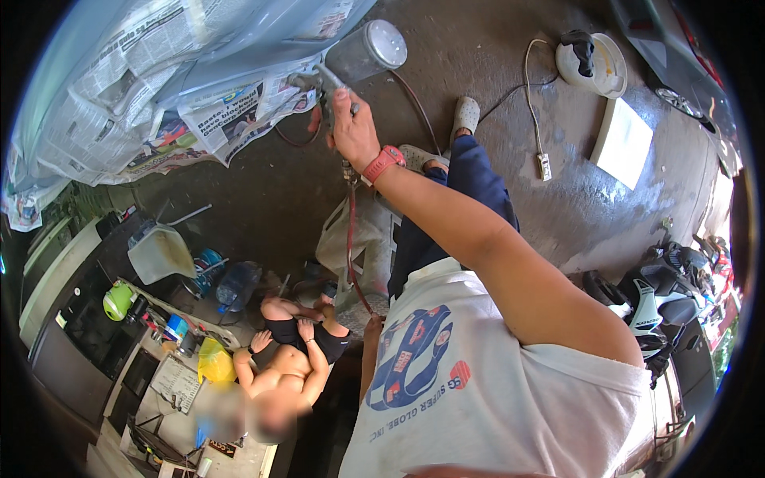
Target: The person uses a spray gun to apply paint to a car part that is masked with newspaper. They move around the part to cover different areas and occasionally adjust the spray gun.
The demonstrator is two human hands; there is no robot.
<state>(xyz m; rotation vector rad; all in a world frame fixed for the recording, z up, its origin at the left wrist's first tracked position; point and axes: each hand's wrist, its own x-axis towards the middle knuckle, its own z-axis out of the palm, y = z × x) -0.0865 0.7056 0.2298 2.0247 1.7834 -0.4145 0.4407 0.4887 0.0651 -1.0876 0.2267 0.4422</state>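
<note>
My right hand (355,127), with a red watch (385,162) on its wrist, is wrapped round the handle of a spray gun (328,80). The gun carries a grey metal cup (362,52), and its front end is close to newspaper sheets (231,111) spread over a grey-blue vehicle body (263,40). From the base of the handle a red air hose (351,239) runs down to my left hand (372,328). That hand is low at my left side, closed on the hose, and mostly hidden by my shirt.
A person (291,362) sits at the lower left beside a cluttered bench (159,390). A white bucket (617,68), white board (624,143) and extension cord (543,163) lie on the floor at right. Motorcycles (657,291) stand farther right. A plastic chair (162,253) is at left.
</note>
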